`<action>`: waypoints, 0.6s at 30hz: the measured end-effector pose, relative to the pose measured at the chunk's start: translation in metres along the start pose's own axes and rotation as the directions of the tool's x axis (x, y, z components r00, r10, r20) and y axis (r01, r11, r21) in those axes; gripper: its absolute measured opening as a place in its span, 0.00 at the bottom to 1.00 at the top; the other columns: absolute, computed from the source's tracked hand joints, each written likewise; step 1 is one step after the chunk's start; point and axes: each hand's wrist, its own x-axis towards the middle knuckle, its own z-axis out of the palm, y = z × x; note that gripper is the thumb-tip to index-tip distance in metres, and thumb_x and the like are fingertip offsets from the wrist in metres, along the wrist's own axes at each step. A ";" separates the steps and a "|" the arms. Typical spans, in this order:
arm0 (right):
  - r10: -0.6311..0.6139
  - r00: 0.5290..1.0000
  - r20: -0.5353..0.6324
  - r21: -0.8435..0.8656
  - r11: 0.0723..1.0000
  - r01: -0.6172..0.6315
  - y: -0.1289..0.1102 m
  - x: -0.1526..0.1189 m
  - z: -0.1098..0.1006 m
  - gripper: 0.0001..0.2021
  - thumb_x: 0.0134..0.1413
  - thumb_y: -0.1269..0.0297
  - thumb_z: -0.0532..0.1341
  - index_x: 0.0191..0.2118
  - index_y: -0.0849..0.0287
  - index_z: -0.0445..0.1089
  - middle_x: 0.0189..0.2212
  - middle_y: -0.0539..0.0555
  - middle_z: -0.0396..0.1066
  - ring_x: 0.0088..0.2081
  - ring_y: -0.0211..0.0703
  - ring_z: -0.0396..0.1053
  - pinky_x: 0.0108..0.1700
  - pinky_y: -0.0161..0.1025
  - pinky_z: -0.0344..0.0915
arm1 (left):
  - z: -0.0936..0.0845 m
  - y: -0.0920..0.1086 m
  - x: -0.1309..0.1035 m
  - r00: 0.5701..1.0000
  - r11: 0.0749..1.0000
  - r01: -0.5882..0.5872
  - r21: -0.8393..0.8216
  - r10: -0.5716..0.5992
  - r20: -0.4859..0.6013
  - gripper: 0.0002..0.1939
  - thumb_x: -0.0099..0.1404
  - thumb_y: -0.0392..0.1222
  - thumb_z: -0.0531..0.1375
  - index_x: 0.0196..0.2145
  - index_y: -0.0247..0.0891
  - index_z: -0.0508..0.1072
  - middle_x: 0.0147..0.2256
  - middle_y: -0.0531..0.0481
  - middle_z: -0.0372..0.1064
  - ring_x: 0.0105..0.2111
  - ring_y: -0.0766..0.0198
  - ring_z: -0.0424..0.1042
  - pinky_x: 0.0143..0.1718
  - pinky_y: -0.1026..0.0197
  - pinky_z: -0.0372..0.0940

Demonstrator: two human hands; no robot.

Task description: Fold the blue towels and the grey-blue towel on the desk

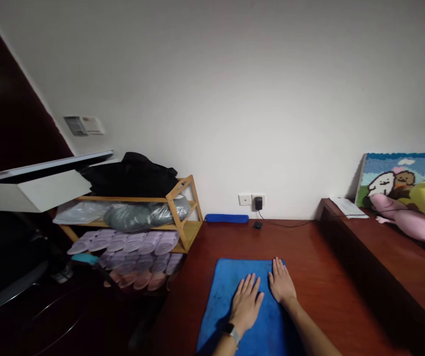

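A blue cloth (223, 282) lies spread on the reddish-brown wooden table. My left hand (246, 304) rests flat on the middle of the cloth, its fingers a little apart, with a watch (231, 331) on the wrist. Further right, my right hand (282, 283) lies flat over the cloth's upper right corner and right edge, fingers stretched away from me. Neither hand is gripping anything. Part of the cloth's lower right side is in shadow beside my right forearm.
Against the wall lie a blue roll-shaped item (227, 218) and a small black object (257, 225). A cable runs from a black plug (259, 203) to the right. A shoe rack (193, 232) stands left; plush toys (408, 220) lie on the raised surface (383, 257) at right.
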 end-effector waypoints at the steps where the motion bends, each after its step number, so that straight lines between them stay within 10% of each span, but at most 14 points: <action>1: 0.001 1.000 -0.003 0.002 1.000 -0.001 0.000 0.000 0.001 0.35 0.69 0.54 0.37 0.73 0.74 0.41 0.75 0.60 0.37 0.75 0.47 0.34 0.74 0.44 0.33 | -0.005 -0.016 -0.010 1.000 0.999 0.030 0.012 -0.030 0.003 0.30 0.78 0.56 0.40 0.73 0.47 0.48 0.73 0.50 0.47 0.72 0.56 0.47 0.72 0.44 0.49; 7: 0.008 1.000 0.018 0.006 1.000 -0.008 -0.003 0.004 -0.005 0.36 0.69 0.54 0.38 0.73 0.75 0.42 0.75 0.61 0.37 0.75 0.49 0.34 0.74 0.45 0.33 | -0.023 -0.095 -0.062 0.973 0.970 0.229 0.085 -0.226 -0.040 0.33 0.77 0.59 0.40 0.73 0.42 0.50 0.73 0.47 0.44 0.72 0.55 0.47 0.71 0.44 0.50; 18: -0.001 0.995 -0.095 0.029 1.000 0.004 -0.009 -0.098 0.020 0.36 0.70 0.51 0.38 0.73 0.72 0.45 0.74 0.60 0.39 0.74 0.49 0.38 0.74 0.47 0.39 | -0.026 -0.089 -0.063 0.973 0.963 0.227 0.145 -0.219 -0.070 0.32 0.77 0.56 0.40 0.72 0.38 0.53 0.72 0.43 0.48 0.72 0.54 0.50 0.71 0.43 0.49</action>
